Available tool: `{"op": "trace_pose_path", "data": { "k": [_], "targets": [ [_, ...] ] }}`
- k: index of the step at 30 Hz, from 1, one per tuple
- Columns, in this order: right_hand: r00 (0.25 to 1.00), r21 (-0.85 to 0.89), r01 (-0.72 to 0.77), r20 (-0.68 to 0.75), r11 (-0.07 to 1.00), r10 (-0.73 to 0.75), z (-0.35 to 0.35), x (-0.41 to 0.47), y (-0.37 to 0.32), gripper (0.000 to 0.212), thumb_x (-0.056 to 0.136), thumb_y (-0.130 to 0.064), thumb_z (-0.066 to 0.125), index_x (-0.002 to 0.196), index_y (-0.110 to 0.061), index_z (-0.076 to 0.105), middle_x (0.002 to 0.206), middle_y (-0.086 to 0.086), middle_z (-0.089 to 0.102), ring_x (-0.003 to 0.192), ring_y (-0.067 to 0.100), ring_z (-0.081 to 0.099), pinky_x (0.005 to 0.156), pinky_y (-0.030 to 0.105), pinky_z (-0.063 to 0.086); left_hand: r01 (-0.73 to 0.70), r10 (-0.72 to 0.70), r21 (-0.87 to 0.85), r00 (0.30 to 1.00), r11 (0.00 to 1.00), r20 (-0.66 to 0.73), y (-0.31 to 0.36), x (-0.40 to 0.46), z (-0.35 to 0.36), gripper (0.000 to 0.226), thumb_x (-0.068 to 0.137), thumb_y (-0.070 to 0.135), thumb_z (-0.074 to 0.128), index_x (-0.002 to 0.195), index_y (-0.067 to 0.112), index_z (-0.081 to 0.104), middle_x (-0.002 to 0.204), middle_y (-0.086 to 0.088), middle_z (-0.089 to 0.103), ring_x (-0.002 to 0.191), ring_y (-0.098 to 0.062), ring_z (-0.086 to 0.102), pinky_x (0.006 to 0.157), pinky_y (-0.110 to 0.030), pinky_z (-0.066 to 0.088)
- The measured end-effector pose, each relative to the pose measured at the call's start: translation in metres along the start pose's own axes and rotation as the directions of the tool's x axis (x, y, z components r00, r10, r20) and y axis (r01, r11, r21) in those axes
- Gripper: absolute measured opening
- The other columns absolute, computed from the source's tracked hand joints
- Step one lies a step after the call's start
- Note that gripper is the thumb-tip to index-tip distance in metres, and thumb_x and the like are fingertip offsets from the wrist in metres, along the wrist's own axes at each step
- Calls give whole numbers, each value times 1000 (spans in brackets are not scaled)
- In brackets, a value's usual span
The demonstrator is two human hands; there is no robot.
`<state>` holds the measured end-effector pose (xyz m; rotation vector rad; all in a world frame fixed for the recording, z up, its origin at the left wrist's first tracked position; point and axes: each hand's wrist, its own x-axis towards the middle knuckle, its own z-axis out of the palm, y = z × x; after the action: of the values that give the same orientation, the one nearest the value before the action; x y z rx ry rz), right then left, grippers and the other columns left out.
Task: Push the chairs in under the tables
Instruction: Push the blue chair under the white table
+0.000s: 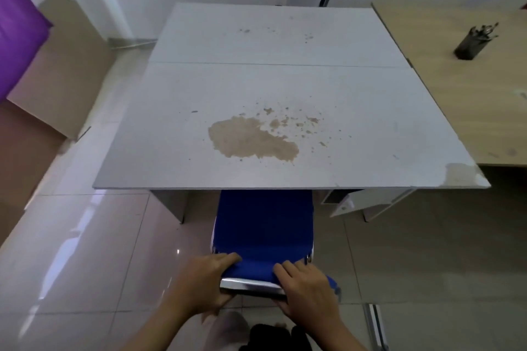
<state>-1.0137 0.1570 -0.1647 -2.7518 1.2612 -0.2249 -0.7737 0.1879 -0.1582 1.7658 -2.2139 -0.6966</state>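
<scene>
Both hands grip the top of the blue chair's backrest (263,225): the left hand (204,282) wraps its left corner, the right hand (306,289) its right corner, fingers over the fabric. Just beyond the hands the seat runs under the near edge of the white table (285,94), which bears a brown stain (251,139). Far right of the hands, a pen holder (473,43) stands on a wooden table (470,108)

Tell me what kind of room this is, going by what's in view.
Probably an office or classroom: plain white tables pushed together, a blue chair with a metal frame, and a pen holder on the wooden desk alongside.
</scene>
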Motion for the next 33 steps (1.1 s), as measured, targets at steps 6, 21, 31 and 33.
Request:
{"op": "trace_pose_path", "data": {
  "k": [6, 21, 31, 33],
  "targets": [
    [996, -30, -38, -79, 999, 36, -4, 14, 21, 26, 82, -48, 62, 76, -24, 54, 66, -7, 53, 55, 15, 49, 51, 27, 39, -67, 67, 0, 994, 998, -91, 5, 18, 0, 45, 67, 53, 62, 108, 35, 57, 85, 18, 69, 69, 3, 62, 66, -8, 47],
    [989, -140, -80, -134, 987, 61, -13, 74, 86, 27, 88, -47, 55, 76, -23, 56, 66, -5, 53, 55, 17, 49, 49, 30, 38, -111, 115, 34, 986, 993, -123, 0, 101, -4, 33, 65, 47, 63, 94, 34, 56, 73, 15, 64, 60, -3, 59, 48, -18, 47],
    [995, -181, 11, -91, 983, -28, -27, 120, 179, 33, 90, -51, 49, 78, -19, 49, 66, -1, 53, 51, 20, 48, 49, 30, 34, -98, 101, 24, 982, 995, -161, 26, 184, 2, 33, 71, 41, 62, 100, 27, 57, 81, 9, 66, 65, -8, 61, 54, -24, 54],
    [995, -171, 24, -89, 985, -40, -26, 122, 185, 34, 89, -52, 50, 79, -20, 49, 65, -1, 53, 50, 19, 47, 48, 30, 34, -110, 115, 36, 980, 993, -162, 27, 187, 4, 31, 72, 41, 62, 98, 27, 56, 80, 9, 65, 64, -7, 60, 53, -25, 54]
  ]
}}
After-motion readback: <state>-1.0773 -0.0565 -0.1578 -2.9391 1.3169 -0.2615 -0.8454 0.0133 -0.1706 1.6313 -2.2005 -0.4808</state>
